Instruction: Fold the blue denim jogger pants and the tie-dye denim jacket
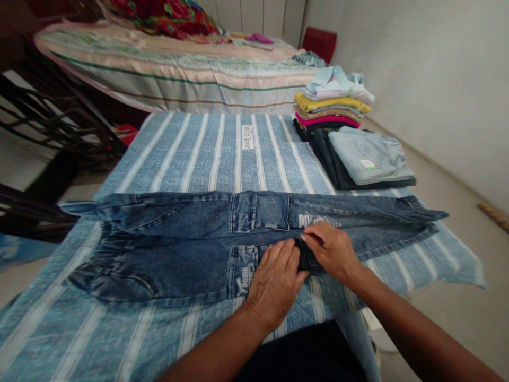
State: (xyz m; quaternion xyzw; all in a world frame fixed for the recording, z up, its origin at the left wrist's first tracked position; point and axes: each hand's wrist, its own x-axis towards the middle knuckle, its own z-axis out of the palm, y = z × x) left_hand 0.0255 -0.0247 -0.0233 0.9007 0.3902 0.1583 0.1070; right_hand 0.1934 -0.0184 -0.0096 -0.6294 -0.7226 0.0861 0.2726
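A dark blue denim garment [186,239] lies spread sideways across a blue-and-white striped cloth [222,148] covering the surface in front of me. My left hand [276,281] rests flat on its near edge, fingers stretched out and pressing the fabric down. My right hand [332,249] is just to its right, fingers curled and pinching a dark fold of the denim at the middle seam. White printed lettering shows on the denim beside the right hand.
At the far right of the cloth sit folded jeans [368,156] and a stack of folded coloured shirts [332,103]. A bed with striped cover [170,69] stands behind. Dark metal furniture [47,127] is at the left; bare floor [449,223] runs along the right.
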